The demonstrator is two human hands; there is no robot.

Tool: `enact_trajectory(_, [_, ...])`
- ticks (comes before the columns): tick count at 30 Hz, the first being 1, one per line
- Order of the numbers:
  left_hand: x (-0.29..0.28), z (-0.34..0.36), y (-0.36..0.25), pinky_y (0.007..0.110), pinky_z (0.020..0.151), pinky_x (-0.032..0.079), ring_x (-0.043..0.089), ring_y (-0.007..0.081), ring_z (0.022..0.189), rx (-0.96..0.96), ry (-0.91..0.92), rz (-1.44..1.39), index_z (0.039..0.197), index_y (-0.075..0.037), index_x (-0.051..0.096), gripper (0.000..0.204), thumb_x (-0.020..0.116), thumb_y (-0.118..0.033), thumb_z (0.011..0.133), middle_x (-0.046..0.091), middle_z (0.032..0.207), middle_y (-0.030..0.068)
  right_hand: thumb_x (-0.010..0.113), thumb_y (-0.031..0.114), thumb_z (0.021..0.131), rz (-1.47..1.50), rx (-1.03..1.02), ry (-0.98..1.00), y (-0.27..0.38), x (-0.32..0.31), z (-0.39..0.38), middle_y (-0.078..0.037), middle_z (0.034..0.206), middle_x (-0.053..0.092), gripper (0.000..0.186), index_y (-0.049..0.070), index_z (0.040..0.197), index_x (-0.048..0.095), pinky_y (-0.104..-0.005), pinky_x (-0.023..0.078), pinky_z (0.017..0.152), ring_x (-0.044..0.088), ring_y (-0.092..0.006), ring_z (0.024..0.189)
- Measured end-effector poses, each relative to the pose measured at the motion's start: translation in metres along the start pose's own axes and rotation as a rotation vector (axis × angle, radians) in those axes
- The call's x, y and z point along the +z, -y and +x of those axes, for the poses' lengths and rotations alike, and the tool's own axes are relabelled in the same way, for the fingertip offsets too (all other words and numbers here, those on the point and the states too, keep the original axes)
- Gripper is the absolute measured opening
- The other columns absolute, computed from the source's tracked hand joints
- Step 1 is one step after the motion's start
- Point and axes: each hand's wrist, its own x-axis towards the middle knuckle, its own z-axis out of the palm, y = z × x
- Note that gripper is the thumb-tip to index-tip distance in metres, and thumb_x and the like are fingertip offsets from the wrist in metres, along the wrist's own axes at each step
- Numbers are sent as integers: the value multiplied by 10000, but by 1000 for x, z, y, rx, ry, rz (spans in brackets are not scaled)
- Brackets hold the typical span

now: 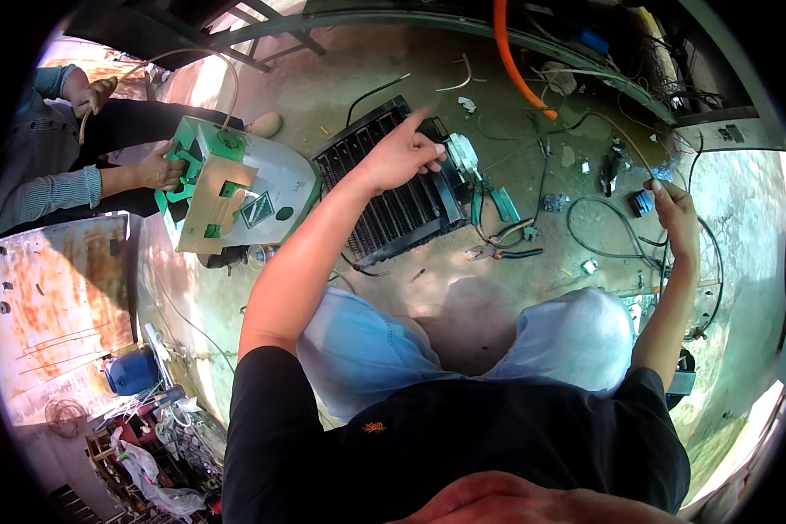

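At twelve o'clock, a black finned heat exchanger [403, 214], lying aslant. Left hand [408, 155] over it: index extended, others curled; grasp cannot be told. Right hand [675, 208], three o'clock, pinches thin cable [639, 155]. Canister [281, 179], ten o'clock: diamond label [258, 210], lettering illegible.
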Motion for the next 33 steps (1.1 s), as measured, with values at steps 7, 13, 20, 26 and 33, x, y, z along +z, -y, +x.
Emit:
enact_trajectory(7, [-46,-11,-6,300,840,537,680,173,941,58,-261,-6,1430,51,472,486,591,-173,1015,701,1048,113,616,247,1002,273,4,111,-8,-13,1,123,658,358,327,25,1228,696,-212,162,486,263,4,546])
enact_trajectory(13, [-105,-95,-8,290,805,532,669,163,903,160,-813,-317,1282,44,593,352,539,-217,1052,698,1036,104,585,200,1016,373,12,105,-9,-9,2,120,706,366,379,21,1350,608,-178,162,473,255,24,549])
enact_trajectory(20, [-114,-128,19,364,912,531,651,298,1104,137,-1158,-489,1395,78,445,576,501,-396,1071,599,1295,256,572,184,1011,472,58,197,-7,-9,5,111,719,343,410,-3,1375,589,-177,172,477,246,15,563])
enact_trajectory(26, [-117,-47,-16,497,1060,489,584,393,1251,338,-712,-760,1366,88,416,518,396,-361,1109,546,1352,301,544,145,1025,537,36,263,-6,-10,5,90,730,327,388,20,1390,584,-168,169,484,245,4,579])
enact_trajectory(33, [-53,39,-13,488,1022,518,646,353,1143,240,-539,-786,1187,55,572,388,395,-283,1118,644,1186,205,550,156,1029,544,63,248,8,-4,-8,93,725,310,383,10,1382,587,-174,178,487,245,-2,583])
